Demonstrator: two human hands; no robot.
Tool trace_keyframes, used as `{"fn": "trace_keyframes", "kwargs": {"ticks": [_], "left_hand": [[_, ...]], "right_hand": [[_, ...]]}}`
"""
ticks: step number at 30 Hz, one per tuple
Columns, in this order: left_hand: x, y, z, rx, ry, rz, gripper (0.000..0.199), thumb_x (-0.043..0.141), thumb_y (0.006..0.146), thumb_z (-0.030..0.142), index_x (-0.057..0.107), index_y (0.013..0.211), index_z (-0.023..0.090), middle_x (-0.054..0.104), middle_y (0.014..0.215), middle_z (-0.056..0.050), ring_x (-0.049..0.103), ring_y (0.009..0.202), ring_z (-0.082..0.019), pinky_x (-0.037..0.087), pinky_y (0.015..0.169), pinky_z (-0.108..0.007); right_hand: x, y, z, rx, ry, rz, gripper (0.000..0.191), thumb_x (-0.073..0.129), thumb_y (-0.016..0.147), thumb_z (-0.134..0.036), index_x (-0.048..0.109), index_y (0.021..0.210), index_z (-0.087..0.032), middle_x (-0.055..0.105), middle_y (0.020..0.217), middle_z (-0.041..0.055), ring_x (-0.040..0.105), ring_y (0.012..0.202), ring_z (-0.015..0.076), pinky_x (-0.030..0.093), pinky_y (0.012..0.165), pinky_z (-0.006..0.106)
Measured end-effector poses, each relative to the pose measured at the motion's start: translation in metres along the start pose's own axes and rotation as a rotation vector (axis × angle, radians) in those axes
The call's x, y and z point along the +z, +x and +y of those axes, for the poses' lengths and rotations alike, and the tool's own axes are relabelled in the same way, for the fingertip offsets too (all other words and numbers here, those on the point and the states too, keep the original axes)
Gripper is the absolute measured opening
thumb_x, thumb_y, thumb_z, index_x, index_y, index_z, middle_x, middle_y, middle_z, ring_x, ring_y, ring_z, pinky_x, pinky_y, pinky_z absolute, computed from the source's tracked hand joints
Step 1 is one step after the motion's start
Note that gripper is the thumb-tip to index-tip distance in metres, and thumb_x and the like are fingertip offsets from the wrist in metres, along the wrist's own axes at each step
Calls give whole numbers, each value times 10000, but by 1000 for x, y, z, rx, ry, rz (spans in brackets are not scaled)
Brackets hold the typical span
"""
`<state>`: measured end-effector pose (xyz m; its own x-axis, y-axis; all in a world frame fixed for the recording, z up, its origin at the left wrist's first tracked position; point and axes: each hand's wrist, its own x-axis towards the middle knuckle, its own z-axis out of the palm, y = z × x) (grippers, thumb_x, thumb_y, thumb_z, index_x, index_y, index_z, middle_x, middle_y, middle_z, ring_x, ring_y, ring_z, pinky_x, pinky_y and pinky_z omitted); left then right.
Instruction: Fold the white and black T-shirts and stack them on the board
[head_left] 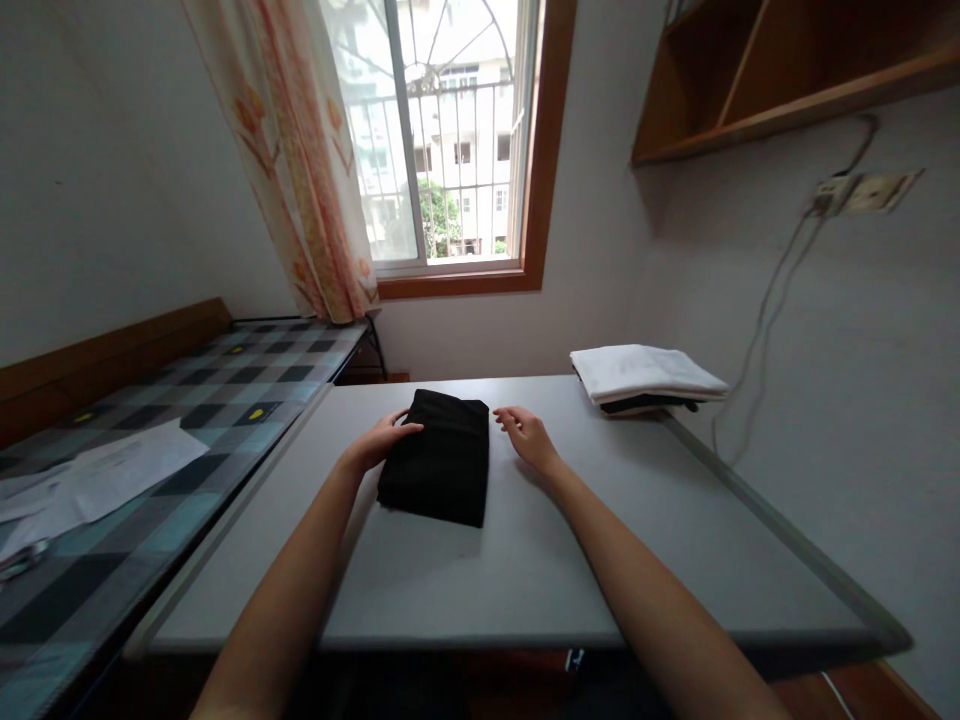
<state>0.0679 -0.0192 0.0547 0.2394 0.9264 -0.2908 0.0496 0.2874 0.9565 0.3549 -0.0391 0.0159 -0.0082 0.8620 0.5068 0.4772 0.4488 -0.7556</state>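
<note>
A folded black cloth garment lies as a neat rectangular bundle on the white table, a little left of its middle. My left hand grips its left edge, the thumb on top and the fingers partly hidden behind the fabric. Just off the right edge, my right hand hovers with loosely bent fingers apart, holding nothing. A small gap separates its fingertips from the cloth. What kind of garment it is cannot be made out.
On the white table, a stack of folded white cloth with dark cloth beneath sits at the back right. A bed with a checked cover and papers flanks the left. Cables hang along the right wall below a wooden shelf.
</note>
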Motion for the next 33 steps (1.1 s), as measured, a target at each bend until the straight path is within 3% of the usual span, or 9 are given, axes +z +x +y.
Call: {"fn": "trace_keyframes", "kwargs": {"ticks": [6, 10, 13, 15, 18, 20, 24, 27, 33], "left_hand": [[6, 3, 26, 152, 127, 13, 909, 780, 603, 189, 372, 1414, 237, 697, 934, -63, 686, 803, -232, 554, 725, -355], [27, 2, 82, 576, 540, 223, 845, 723, 629, 143, 387, 1399, 234, 655, 1089, -77, 652, 942, -257, 514, 837, -389], [54, 0, 101, 866, 864, 343, 884, 699, 681, 139, 306, 1462, 267, 607, 1240, -70, 580, 1107, -288, 415, 986, -432], [71, 0, 92, 934, 1031, 302, 840, 669, 714, 120, 325, 1466, 266, 588, 1289, -70, 543, 1160, -292, 366, 1029, -435], [86, 4, 56, 893, 1204, -15, 628, 684, 735, 175, 531, 1335, 283, 601, 1284, -52, 546, 1150, -260, 383, 1013, -375], [85, 7, 30, 850, 1229, -174, 406, 664, 785, 264, 647, 1191, 281, 647, 1201, -40, 575, 1091, -236, 410, 979, -347], [63, 11, -6, 907, 1204, 10, 275, 587, 857, 308, 681, 1108, 247, 649, 1172, -54, 558, 1096, -240, 400, 981, -392], [43, 12, -22, 924, 1181, 151, 323, 593, 854, 297, 650, 1168, 243, 617, 1222, -66, 530, 1146, -242, 378, 1006, -408], [19, 17, -37, 914, 1158, 275, 372, 618, 818, 262, 638, 1189, 245, 559, 1286, -78, 460, 1225, -263, 327, 1065, -456]], "right_hand": [[-8, 1, 11, -28, -87, 27, 427, 427, 913, -511, 702, 836, -194, 681, 875, 88, 628, 759, 184, 501, 683, 306], [-20, 6, 12, -5, -111, 193, 426, 423, 908, -499, 686, 821, -175, 655, 858, 95, 605, 722, 185, 493, 677, 311], [-31, 8, 11, 32, -112, 396, 406, 391, 918, -452, 669, 891, -157, 640, 899, 112, 594, 767, 201, 490, 690, 323], [-37, 10, 11, 69, -116, 516, 393, 366, 923, -422, 653, 937, -154, 632, 934, 123, 586, 802, 210, 487, 706, 334], [-42, 11, 13, 93, -136, 629, 364, 343, 918, -373, 640, 948, -163, 627, 955, 126, 574, 833, 213, 482, 745, 350], [-41, 11, 15, 80, -149, 590, 328, 363, 902, -338, 642, 929, -169, 632, 936, 115, 574, 808, 204, 483, 752, 348], [-34, 7, 17, 20, -201, 185, 236, 460, 862, -282, 671, 879, -178, 631, 864, 75, 583, 755, 179, 481, 774, 333], [-30, 1, 15, -78, -373, -66, 204, 569, 805, -265, 705, 939, -193, 604, 945, 78, 565, 906, 205, 444, 879, 356], [-29, -6, 2, -51, -639, -119, 376, 611, 738, -191, 685, 1104, -236, 558, 1127, 100, 510, 1000, 251, 412, 875, 379]]}}
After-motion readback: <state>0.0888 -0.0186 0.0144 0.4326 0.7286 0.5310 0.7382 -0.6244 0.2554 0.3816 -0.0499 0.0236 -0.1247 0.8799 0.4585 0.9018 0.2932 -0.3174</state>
